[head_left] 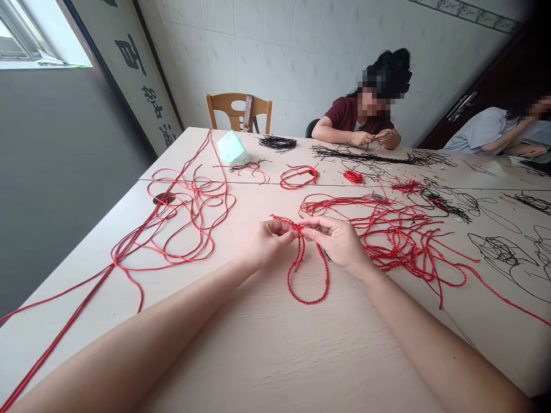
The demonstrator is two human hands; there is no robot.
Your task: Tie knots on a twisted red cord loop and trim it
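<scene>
Both hands meet over the middle of the table, pinching a twisted red cord [327, 281] between them. My left hand [272, 241] is closed on the cord, and a short end sticks out above its fingers. From the right, my right hand [338, 241] grips the same cord close to a small knot-like bunch [298, 228]. Below the fingers the cord hangs in a loop near the tabletop. How the strands cross at the fingertips is too small to make out. Just right of my right hand lies a tangle of twisted red cords [400, 241].
Long smooth red cords [129, 246] spread over the left side. Farther back are a pale green packet [232, 148], a coiled red cord [299, 176] and black cord bundles [278, 143]. A person [361, 117] handles thin cord across the table [267, 355]; another person [486, 129] sits at right.
</scene>
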